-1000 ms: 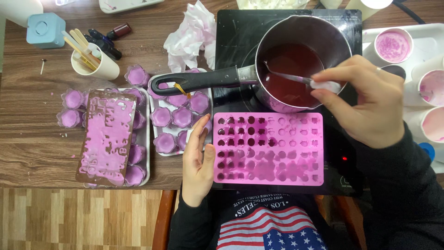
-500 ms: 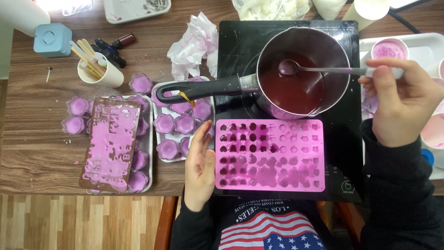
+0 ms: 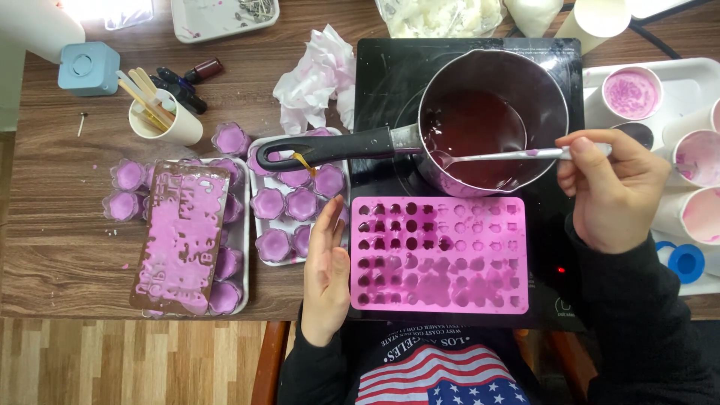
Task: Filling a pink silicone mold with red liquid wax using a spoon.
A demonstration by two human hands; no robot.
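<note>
**Spoon in the pot, mould steadied**

My right hand (image 3: 611,191) is closed around the handle of a metal spoon (image 3: 499,156), its bowl dipped in the dark red liquid in the saucepan (image 3: 491,120) just beyond my fingers. My left hand (image 3: 326,274) lies flat and open against the left edge of the pink silicone mould (image 3: 439,255), which sits between my hands on the black hob (image 3: 390,75).

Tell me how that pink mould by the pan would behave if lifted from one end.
The pink mould looks like thin, soft silicone, so it would probably sag or bend. Many of its cavities hold dark liquid, so flexing would likely spill it. The left hand rests against its left edge, which suggests it slides easily on the smooth black cooktop.
</note>
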